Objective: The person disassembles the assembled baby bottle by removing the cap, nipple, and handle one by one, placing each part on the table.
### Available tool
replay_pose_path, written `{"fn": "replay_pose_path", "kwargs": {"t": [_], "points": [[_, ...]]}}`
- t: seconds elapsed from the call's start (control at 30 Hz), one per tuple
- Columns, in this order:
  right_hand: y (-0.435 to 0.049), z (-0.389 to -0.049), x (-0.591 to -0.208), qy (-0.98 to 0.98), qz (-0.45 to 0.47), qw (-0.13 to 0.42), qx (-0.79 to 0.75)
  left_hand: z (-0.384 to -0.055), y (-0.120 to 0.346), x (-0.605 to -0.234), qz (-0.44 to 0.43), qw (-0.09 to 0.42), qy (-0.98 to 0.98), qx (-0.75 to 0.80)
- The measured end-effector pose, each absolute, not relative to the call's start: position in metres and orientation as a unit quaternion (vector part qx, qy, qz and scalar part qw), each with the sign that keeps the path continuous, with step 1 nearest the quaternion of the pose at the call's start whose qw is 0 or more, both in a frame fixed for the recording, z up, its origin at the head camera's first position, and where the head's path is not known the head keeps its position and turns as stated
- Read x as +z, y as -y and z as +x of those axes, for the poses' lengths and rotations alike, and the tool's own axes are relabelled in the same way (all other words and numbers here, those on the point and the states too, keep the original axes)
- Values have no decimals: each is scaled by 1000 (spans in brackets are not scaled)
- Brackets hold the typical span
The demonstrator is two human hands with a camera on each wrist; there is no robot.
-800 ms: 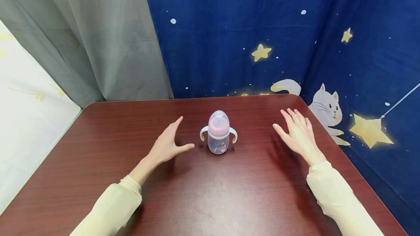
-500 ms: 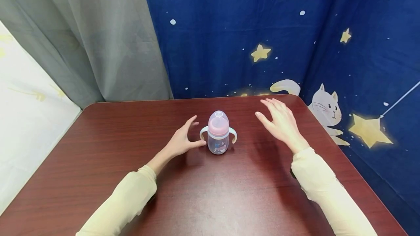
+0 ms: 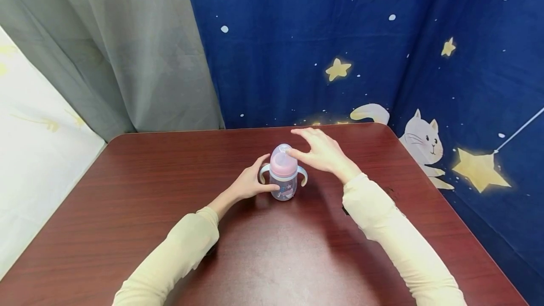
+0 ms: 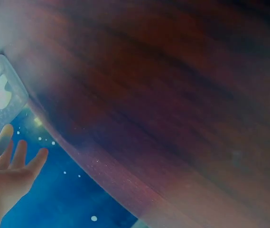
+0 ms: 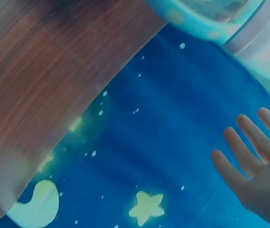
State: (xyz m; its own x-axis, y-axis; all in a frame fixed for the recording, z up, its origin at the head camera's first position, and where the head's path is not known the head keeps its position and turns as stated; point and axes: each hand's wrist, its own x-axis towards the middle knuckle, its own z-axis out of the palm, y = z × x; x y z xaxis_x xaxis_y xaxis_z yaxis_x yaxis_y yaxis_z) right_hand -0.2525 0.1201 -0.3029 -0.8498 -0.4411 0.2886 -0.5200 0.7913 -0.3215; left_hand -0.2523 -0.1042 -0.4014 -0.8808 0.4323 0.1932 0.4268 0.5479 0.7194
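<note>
A baby bottle (image 3: 284,169) with a clear cap over a pink collar and two pale side handles stands upright on the dark red-brown table (image 3: 140,174). My left hand (image 3: 246,183) is around its left handle, fingers spread and thumb overlapping the front of the bottle's body. In the left wrist view, that hand's fingers (image 4: 35,161) extend beside the handle (image 4: 1,142). My right hand (image 3: 325,152) hovers at the bottle's upper right, its thumb overlapping the cap in the head view. The right wrist view shows its fingers (image 5: 237,171) straight and apart from the bottle (image 5: 263,33).
A blue curtain (image 3: 289,51) with stars and a white cat hangs right behind the table's far edge. Grey cloth (image 3: 161,60) hangs at the back left, and a white sheet (image 3: 29,155) lies along the left side.
My left hand has moved right, from beside the bottle to around its left handle. The right hand has swung left from the table's right side to the cap. The bottle has stayed put.
</note>
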Motion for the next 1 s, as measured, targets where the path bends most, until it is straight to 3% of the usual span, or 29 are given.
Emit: {"fn": "replay_pose_path", "kwargs": {"t": [0.27,0.5,0.73,1.0], "points": [[-105,-250,-304,939,276,71,194,-253,101,-405,246,25,-882,401],[-100,-249,-307,930,289,52,223,-252,102,-407,263,-1,-874,408],[-108,-251,-305,916,304,73,251,-249,106,-399,256,-38,-883,391],[-124,-249,-296,869,319,75,371,-246,112,-379,266,-54,-868,416]]}}
